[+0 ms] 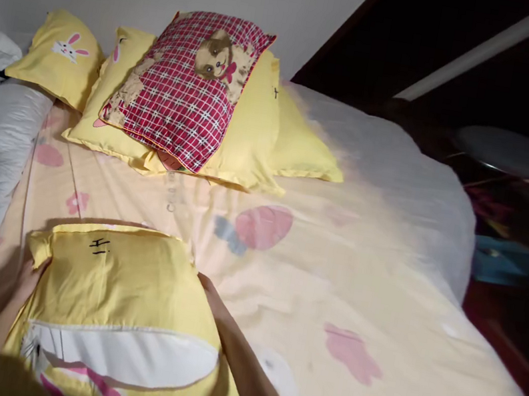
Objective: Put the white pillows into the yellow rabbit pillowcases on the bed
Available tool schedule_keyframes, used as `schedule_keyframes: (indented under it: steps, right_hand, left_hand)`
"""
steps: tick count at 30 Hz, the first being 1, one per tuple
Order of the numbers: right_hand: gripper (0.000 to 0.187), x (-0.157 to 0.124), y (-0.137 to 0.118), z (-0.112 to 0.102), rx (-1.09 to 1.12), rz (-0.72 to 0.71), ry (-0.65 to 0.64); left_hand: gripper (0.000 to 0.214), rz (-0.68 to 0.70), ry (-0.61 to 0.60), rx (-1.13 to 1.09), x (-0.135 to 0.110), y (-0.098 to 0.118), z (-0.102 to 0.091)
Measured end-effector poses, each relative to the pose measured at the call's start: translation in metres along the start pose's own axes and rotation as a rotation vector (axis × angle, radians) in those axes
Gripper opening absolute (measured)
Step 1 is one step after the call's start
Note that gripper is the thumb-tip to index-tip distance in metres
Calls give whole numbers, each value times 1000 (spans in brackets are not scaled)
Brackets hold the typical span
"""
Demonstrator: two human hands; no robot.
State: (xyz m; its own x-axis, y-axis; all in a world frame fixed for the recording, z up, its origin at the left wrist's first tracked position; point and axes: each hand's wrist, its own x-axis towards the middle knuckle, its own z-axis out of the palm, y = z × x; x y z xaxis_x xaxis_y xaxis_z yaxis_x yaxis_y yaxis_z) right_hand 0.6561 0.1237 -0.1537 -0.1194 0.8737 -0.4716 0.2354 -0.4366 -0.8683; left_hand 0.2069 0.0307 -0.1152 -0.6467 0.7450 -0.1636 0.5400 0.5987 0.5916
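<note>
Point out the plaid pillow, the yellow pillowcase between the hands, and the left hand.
Plaid pillow [175, 94]: head view, checked middle.
Yellow pillowcase [130, 304]: head view, fabric above the white patch.
Left hand [30, 278]: head view, middle of the hand.

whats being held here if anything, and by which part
The yellow pillowcase: left hand grips its upper left edge; right hand is at its upper right edge, grip hidden.

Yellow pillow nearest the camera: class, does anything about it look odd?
Yes: the yellow pillow gapes across its near side, showing a strip of white fabric, so its cover looks unfastened. Whether it is torn, I cannot tell.
</note>
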Motion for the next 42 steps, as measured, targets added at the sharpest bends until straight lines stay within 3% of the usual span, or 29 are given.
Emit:
schedule_keyframes:
  steps: [3,6,9,11,13,16,18,20,23,26,31,34,36,39,42]
  right_hand:
    - [36,2,10,-15,-342,-195,309]
    - [30,-1,16,-45,-524,-209,478]
    - [39,-10,2,-60,-787,-241,659]
    - [49,-19,-12,-46,-909,-361,745]
    - [59,-30,-18,-14,-972,-550,685]
    - [63,-42,3,39,-1074,-822,309]
    - [63,-45,25,54,-1151,-890,164]
    - [64,-49,39,49,-1187,-870,106]
    - [70,-63,38,23,-1187,-946,2]
    - [67,-82,27,3,-1187,-1077,29]
    - [66,-107,24,-11,-1112,-1144,290]
    - [62,-121,34,-11,-1069,-1150,278]
    - [57,-127,46,-7,-1090,-1119,183]
    - [55,-129,69,-7,-1092,-950,49]
    - [44,-134,94,-30,-891,-708,53]
  left_hand:
    - [42,-49,122,47,3,-17,-15]
    - [46,-72,245,153,7,-36,-42]
    - [58,-36,351,234,2,-23,-53]
    - [70,183,406,267,-14,3,-43]
    - [70,537,328,328,-42,31,-20]
    - [60,1098,-39,544,-88,43,20]
    - [59,1337,-74,597,-106,26,37]
    - [60,1316,-63,656,-110,0,41]
    - [67,1225,-16,664,-101,-28,27]
    - [71,1268,17,543,-94,-25,4]
    - [73,1313,50,392,-103,-4,-30]
    - [73,1355,61,392,-106,-16,-39]
    - [70,1356,78,458,-102,-34,-35]
    - [57,1363,110,572,-93,-68,-28]
    - [45,1235,172,519,-93,-101,-40]
